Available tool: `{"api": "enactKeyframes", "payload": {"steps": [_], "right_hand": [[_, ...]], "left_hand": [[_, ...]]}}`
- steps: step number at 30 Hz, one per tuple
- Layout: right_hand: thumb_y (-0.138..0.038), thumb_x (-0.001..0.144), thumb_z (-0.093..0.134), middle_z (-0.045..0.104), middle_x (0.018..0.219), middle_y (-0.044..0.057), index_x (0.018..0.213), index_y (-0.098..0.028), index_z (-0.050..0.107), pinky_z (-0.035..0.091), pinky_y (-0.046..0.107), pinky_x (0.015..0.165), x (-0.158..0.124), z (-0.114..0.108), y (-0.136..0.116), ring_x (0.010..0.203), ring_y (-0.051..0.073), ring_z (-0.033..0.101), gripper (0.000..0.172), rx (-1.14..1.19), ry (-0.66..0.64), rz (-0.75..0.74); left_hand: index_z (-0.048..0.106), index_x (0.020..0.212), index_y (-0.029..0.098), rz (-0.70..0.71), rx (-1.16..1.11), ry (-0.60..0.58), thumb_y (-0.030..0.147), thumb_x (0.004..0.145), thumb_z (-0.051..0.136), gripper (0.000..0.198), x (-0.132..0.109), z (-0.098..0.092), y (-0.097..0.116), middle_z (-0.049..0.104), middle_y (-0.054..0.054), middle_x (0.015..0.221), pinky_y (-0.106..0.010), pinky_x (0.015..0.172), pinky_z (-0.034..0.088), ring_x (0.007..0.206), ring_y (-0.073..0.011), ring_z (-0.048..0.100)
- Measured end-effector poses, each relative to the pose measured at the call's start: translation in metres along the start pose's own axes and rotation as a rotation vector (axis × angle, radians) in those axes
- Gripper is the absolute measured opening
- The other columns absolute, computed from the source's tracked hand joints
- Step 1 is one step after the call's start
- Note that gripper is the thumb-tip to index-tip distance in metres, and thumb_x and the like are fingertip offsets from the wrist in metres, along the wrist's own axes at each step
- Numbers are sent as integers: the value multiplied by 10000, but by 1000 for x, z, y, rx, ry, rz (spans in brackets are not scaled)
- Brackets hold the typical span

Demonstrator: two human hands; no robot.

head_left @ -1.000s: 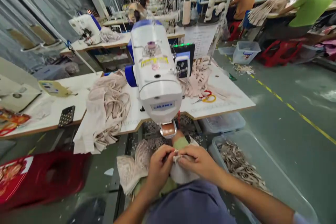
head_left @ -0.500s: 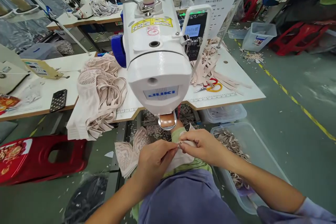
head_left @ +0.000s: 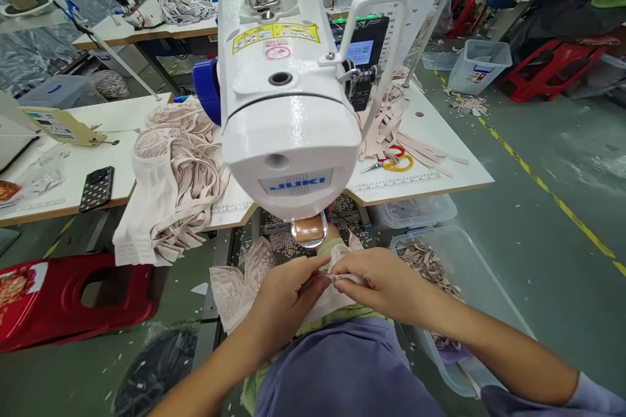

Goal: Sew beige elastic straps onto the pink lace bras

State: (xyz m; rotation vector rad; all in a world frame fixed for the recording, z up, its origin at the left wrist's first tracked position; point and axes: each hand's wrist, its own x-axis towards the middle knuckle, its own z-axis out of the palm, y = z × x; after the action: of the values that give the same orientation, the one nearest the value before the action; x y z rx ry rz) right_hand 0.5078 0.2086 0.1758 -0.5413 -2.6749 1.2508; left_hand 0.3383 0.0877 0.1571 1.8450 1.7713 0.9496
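Pinching a pale strip [head_left: 349, 279] over the lap, the left hand [head_left: 288, 290] and right hand [head_left: 379, 280] each keep a closed grip on it — this handwork looks unfinished. A lace bra [head_left: 259, 264] lies beside them; others sit heaped [head_left: 169, 176] on the tabletop [head_left: 462, 172] — whether finished, I cannot tell.

Left grip [head_left: 287, 290] faces right grip [head_left: 379, 280], both pinching (forearms [head_left: 506, 352] angled inward).
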Motion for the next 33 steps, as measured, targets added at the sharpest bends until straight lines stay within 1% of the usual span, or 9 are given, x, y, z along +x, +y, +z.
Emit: {"api": "enactKeyframes", "payload": {"steps": [5,9,12,15,19,24,27,30,33], "right_hand": [[-211,931,568,688,800,12,908,-194,701,386,240,650,-3,14,9,733,137,601,136,-20,155,-54],[-218,920,538,662,812,37,875,-198,687,410,267,692,10,14,14,778,158,598,158,-15,285,-118],[-225,858,568,631,734,27,781,-192,678,382,261,634,37,1,10,702,152,570,138,-7,214,-86],[-189,810,565,616,675,7,681,-184,652,328,251,590,62,-12,4,624,127,513,156,-46,94,-10],[-142,797,542,527,600,-14,621,-162,614,255,260,557,75,-19,-4,549,97,376,191,-132,7,63],[-163,841,536,525,632,5,602,-171,592,239,281,541,68,-18,-2,556,115,386,245,-195,-11,103],[-272,906,548,624,853,71,794,-187,693,371,303,655,56,-5,10,771,200,544,202,-257,163,34],[-322,939,543,620,1048,128,1009,-213,724,413,399,864,43,15,22,1039,287,538,222,-386,431,-114],[-229,941,536,623,982,101,1062,-243,728,413,410,901,36,28,25,986,252,546,227,-456,592,-187]], "left_hand": [[622,882,187,45,212,54,295,1024,384,297,-3,13,-7,647,-14,727,-262,550,391,618,-158,594],[592,861,200,-50,178,141,313,1025,367,300,0,19,-8,646,3,697,-236,525,402,582,-136,598],[612,889,193,-45,292,269,333,1024,381,301,6,10,-15,638,21,619,-215,483,397,517,-122,592],[641,1043,183,196,521,326,240,1021,376,271,7,-3,-31,656,12,640,-222,517,412,544,-124,600],[545,1288,180,418,642,279,101,972,396,358,5,-12,-53,672,-4,739,-241,576,436,626,-136,607],[531,1239,135,471,745,184,87,961,366,327,9,-13,-55,562,28,601,-267,472,338,497,-148,511],[521,1227,147,373,818,106,88,944,342,341,12,-13,-43,533,46,553,-286,419,248,434,-153,478],[516,1214,146,303,796,37,92,907,364,347,16,-17,-34,564,42,565,-293,398,209,420,-160,497],[544,1157,169,335,770,-31,85,883,393,324,22,-28,-37,554,47,546,-283,398,188,410,-152,487]]}}
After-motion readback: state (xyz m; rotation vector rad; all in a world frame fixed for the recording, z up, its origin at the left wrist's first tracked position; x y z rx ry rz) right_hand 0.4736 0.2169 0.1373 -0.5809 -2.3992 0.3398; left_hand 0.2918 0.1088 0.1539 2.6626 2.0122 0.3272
